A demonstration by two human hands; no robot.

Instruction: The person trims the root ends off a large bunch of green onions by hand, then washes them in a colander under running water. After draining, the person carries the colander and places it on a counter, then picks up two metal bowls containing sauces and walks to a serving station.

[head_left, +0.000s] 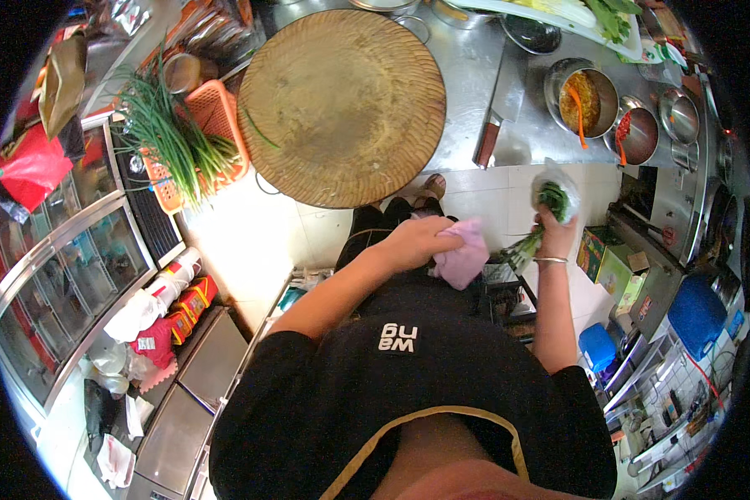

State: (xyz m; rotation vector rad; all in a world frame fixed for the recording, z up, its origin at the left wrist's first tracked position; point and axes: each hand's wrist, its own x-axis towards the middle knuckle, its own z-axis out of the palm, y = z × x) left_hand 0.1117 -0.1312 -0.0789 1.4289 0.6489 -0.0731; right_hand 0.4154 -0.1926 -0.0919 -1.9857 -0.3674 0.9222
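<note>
My left hand (422, 240) is closed on a pink cloth (464, 253) in front of my black apron. To the right, my right hand (556, 231) grips a bunch of green stalks (525, 250), with a clear plastic bag (562, 181) around its far end. Beyond my hands is a thick round wooden chopping block (344, 106) with a thin green strand on its left part. A cleaver (489, 137) with a wooden handle lies on the steel counter right of the block. Left of the block, an orange plastic basket (215, 103) holds many scallions (175, 137).
Metal bowls with orange spoons, one with yellowish sauce (580, 103) and one with red contents (631, 134), stand at the counter's right. A white tray (628, 44) of leafy vegetables is at the back right. A glass-fronted cabinet (69, 262) stands at left. Blue stools (697, 312) are at right.
</note>
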